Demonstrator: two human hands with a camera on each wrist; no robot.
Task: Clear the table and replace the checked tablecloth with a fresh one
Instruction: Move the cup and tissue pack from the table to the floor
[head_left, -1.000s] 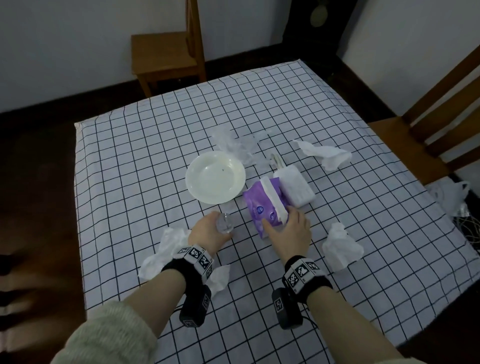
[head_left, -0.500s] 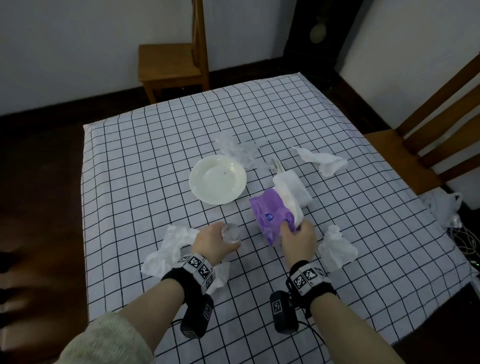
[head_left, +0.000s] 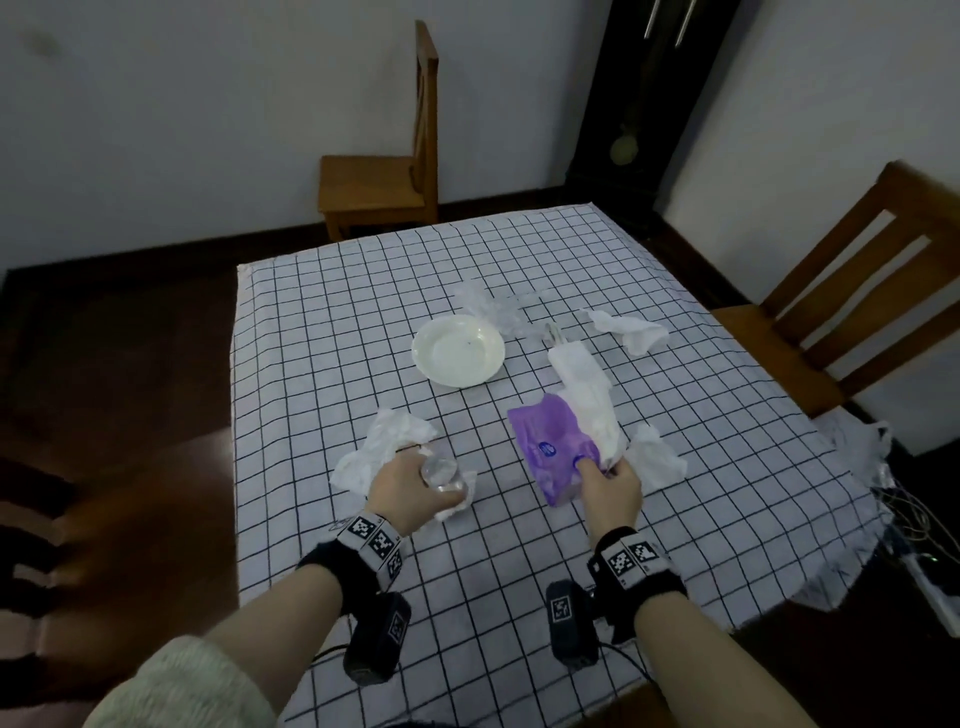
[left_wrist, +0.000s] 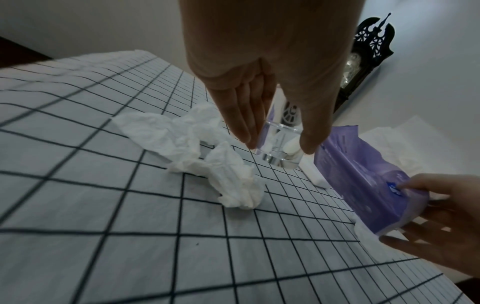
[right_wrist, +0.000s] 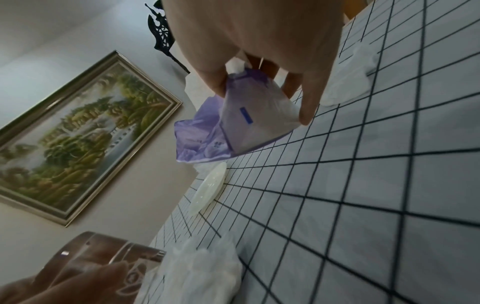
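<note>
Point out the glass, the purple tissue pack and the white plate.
glass (left_wrist: 279, 144): left wrist view, on its clear lower wall between the fingers.
purple tissue pack (head_left: 545, 441): head view, on its purple top face.
white plate (head_left: 458, 351): head view, on its bare centre.

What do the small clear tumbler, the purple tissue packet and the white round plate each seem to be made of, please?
Small clear tumbler: probably glass, possibly clear plastic; transparent, with a thick bright base.
Purple tissue packet: thin glossy plastic film; it wrinkles and shines, with white tissue showing.
White round plate: likely glazed ceramic, possibly plastic; smooth, faintly shiny.
</note>
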